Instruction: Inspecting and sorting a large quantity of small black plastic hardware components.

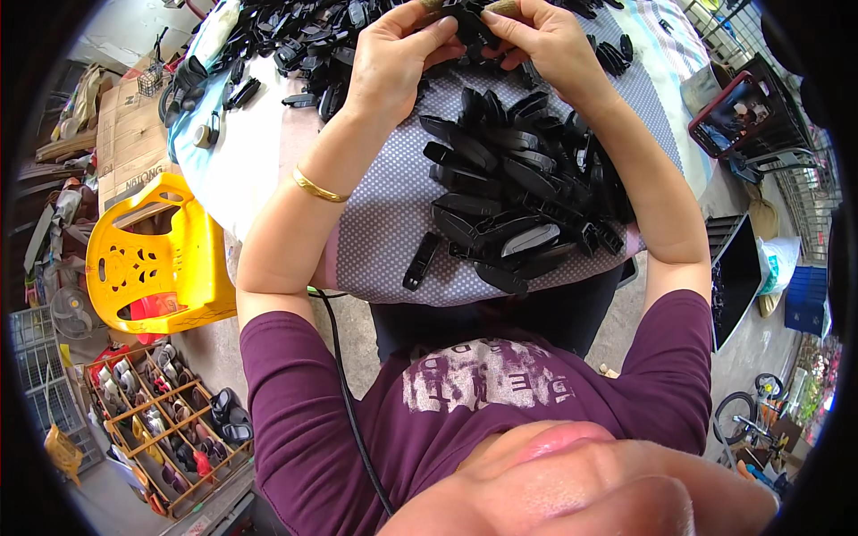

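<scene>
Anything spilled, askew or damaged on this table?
Nothing plainly stands out: the small black pieces lie in loose heaps on the covered table, jumbled but without visible damage. One piece lies slightly aside, at the near heap's front left.

Plum-purple shirt, short sleeves ending above elbows; blocky, worn-looking pale print on chest, with dark lettering. Left of print: thin black cable lying along shirt. Just above print: dark trousers. Farther up, left of print: gold-coloured bangle. Well above print: olive-brown finger coverings, left hand and right hand, kind unclear.
</scene>
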Action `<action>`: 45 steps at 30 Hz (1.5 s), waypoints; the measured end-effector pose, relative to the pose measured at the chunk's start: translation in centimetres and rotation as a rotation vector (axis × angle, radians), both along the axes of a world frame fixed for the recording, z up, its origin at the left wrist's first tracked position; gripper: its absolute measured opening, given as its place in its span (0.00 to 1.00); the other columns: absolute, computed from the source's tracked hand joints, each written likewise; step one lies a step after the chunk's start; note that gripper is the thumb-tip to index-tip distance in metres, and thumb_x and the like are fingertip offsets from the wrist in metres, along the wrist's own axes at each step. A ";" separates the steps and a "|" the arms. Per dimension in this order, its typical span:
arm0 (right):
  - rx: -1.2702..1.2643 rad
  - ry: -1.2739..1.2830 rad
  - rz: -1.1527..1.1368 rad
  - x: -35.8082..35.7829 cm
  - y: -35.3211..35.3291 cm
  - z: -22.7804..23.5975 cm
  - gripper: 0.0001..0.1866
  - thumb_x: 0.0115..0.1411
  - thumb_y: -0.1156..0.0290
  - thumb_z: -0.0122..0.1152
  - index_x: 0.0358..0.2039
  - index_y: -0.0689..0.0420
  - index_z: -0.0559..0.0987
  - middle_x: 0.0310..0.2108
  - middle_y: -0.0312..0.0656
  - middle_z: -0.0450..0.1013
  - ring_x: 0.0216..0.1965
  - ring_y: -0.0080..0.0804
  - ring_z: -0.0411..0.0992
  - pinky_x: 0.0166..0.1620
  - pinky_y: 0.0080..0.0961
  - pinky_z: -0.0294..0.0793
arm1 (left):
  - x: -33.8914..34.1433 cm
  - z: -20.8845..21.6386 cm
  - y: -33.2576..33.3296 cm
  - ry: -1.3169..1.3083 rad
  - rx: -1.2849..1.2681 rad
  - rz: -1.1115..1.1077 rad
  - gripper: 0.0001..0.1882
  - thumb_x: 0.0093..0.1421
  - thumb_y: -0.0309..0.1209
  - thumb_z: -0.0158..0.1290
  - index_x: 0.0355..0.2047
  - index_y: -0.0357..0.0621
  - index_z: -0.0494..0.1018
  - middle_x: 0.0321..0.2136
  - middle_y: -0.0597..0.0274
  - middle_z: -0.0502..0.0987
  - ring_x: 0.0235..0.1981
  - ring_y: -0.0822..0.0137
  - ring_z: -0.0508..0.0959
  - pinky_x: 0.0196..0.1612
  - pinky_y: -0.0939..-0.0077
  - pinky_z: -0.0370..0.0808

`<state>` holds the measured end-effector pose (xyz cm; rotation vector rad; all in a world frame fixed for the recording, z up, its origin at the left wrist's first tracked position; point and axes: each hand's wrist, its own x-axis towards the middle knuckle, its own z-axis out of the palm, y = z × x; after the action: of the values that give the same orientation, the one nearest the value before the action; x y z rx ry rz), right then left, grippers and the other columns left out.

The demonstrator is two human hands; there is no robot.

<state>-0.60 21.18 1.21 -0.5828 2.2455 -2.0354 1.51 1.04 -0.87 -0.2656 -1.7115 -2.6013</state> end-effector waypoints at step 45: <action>0.947 0.226 0.101 -1.2 5.1 4.2 0.25 0.48 0.62 0.73 0.43 0.64 0.79 0.34 0.51 0.81 0.36 0.41 0.81 0.41 0.35 0.79 | 4.3 3.5 2.2 0.788 -1.065 0.118 0.21 0.55 0.29 0.69 0.50 0.45 0.82 0.37 0.56 0.84 0.32 0.63 0.83 0.38 0.74 0.80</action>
<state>-1.81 26.25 5.40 -0.7872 2.8265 -0.6930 5.81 3.20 2.62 -0.9603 -2.3460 -0.9813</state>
